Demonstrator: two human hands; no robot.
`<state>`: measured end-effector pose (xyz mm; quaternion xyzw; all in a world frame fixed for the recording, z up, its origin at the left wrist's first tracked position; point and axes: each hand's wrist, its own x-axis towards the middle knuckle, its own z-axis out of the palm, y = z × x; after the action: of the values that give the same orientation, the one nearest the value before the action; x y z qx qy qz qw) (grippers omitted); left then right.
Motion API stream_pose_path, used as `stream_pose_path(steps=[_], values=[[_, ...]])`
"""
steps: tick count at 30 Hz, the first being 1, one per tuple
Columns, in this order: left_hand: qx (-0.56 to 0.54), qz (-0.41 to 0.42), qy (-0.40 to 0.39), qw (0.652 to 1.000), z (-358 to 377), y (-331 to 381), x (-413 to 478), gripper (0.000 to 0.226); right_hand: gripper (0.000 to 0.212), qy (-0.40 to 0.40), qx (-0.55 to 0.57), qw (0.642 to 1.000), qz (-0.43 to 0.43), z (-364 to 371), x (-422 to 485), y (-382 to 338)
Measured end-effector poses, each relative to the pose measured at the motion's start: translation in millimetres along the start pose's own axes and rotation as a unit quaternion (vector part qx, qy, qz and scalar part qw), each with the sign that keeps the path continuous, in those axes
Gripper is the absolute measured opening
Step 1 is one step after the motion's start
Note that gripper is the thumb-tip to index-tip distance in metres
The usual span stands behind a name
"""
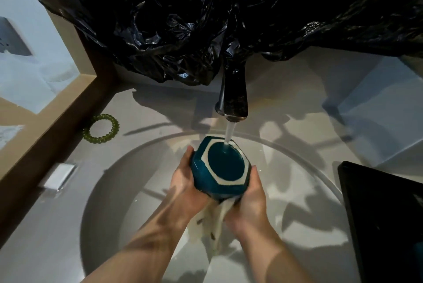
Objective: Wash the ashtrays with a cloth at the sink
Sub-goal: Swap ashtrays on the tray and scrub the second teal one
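While water from the faucet [234,97] runs onto the teal hexagonal ashtray [219,168] at frame centre over the sink [107,193], your left hand [186,183] and right hand [250,197] curl around its sides, a pale cloth [214,223] hanging beneath them.

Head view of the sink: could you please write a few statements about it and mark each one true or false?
1. Water runs from the faucet onto the ashtray. True.
2. Only one hand holds the ashtray. False: the left hand and the right hand both grip it.
3. The cloth hangs below the ashtray, between the hands. True.
4. The green hair tie lies inside the basin. False: it lies on the counter, left of the faucet.
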<state>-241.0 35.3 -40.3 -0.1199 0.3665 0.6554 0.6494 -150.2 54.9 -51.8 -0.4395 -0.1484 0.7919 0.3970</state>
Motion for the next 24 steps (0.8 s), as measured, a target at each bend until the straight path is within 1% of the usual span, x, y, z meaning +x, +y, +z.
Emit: stream_pose_path(steps=[1, 3, 4, 5, 6, 7, 8, 9, 10, 11, 12, 13, 14, 15, 16, 17, 18, 20, 21, 22, 23, 24], values=[[-0.012, 0.009, 0.021, 1.0, 1.5, -0.5, -0.6, 0.048, 0.046, 0.005, 0.008, 1.0, -0.017, 5.0, -5.1, 3.6], [0.006, 0.051, 0.066, 0.997, 4.5, -1.6, -0.6, 0.047, 0.043, 0.005, -0.024, 0.998, -0.065, 10.5, -13.3, 13.6], [0.026, 0.075, 0.082, 0.993, 5.3, -2.9, -0.3, 0.047, 0.045, -0.007, -0.067, 0.994, -0.089, 10.6, -16.5, 20.1], [0.048, 0.089, 0.091, 0.991, 4.9, -4.1, -1.3, 0.048, 0.049, -0.024, -0.138, 0.983, -0.121, 8.9, -18.1, 27.3], [0.071, 0.089, 0.099, 0.989, 2.3, -6.3, -1.6, 0.05, 0.049, -0.036, -0.229, 0.959, -0.163, 5.3, -19.6, 35.0], [0.097, 0.088, 0.1, 0.986, -0.9, -8.1, -2.3, 0.053, 0.048, -0.032, -0.327, 0.922, -0.204, 1.6, -19.3, 42.1], [0.112, 0.085, 0.09, 0.986, -4.4, -10.1, -2.7, 0.056, 0.046, -0.013, -0.421, 0.874, -0.243, -2.0, -16.9, 46.4], [0.139, 0.091, 0.098, 0.981, -4.9, -12.5, -5.3, 0.058, 0.041, -0.004, -0.49, 0.828, -0.272, -1.8, -16.2, 47.2], [0.149, 0.088, 0.096, 0.98, -6.0, -13.0, -6.0, 0.057, 0.038, -0.01, -0.532, 0.792, -0.3, 0.1, -16.2, 44.4], [0.144, 0.069, 0.078, 0.984, -5.5, -13.0, -8.0, 0.054, 0.043, -0.032, -0.566, 0.754, -0.332, 0.7, -14.1, 38.3], [0.136, 0.055, 0.061, 0.987, -2.3, -13.8, -11.8, 0.049, 0.051, -0.053, -0.59, 0.723, -0.356, 1.1, -8.5, 30.9], [0.143, 0.049, 0.05, 0.987, -0.5, -15.6, -11.8, 0.044, 0.05, -0.077, -0.606, 0.708, -0.354, 2.6, -2.2, 20.7], [0.149, 0.046, 0.038, 0.987, 1.0, -18.4, -11.6, 0.041, 0.044, -0.095, -0.606, 0.725, -0.315, 4.8, 5.7, 8.8], [0.15, 0.039, 0.031, 0.987, 4.1, -20.3, -13.4, 0.04, 0.04, -0.11, -0.585, 0.756, -0.271, 9.1, 10.5, -4.2], [0.153, 0.031, 0.024, 0.987, 5.7, -21.3, -13.7, 0.039, 0.04, -0.116, -0.564, 0.78, -0.247, 13.1, 13.3, -14.0], [0.139, 0.029, 0.022, 0.99, 7.6, -22.3, -13.9, 0.038, 0.04, -0.117, -0.566, 0.777, -0.248, 14.7, 14.6, -18.8], [0.122, 0.03, 0.028, 0.992, 6.6, -21.6, -12.5, 0.037, 0.04, -0.119, -0.59, 0.753, -0.267, 15.9, 12.7, -17.9], [0.09, 0.041, 0.039, 0.994, 4.6, -15.3, -9.3, 0.035, 0.045, -0.154, -0.655, 0.663, -0.328, 10.4, 3.1, -5.0], [0.085, 0.049, 0.051, 0.994, 2.6, -10.8, -6.6, 0.034, 0.048, -0.175, -0.666, 0.643, -0.335, 5.7, -5.0, 5.9], [0.089, 0.061, 0.077, 0.991, -0.6, -6.5, -1.5, 0.038, 0.05, -0.187, -0.664, 0.638, -0.341, 1.6, -13.8, 15.3], [0.089, 0.063, 0.101, 0.989, -2.4, -2.9, 0.9, 0.044, 0.048, -0.192, -0.638, 0.655, -0.356, -3.9, -19.9, 22.4], [0.073, 0.055, 0.108, 0.99, -3.7, 0.1, 2.0, 0.05, 0.043, -0.184, -0.59, 0.694, -0.369, -8.3, -21.8, 25.7]])
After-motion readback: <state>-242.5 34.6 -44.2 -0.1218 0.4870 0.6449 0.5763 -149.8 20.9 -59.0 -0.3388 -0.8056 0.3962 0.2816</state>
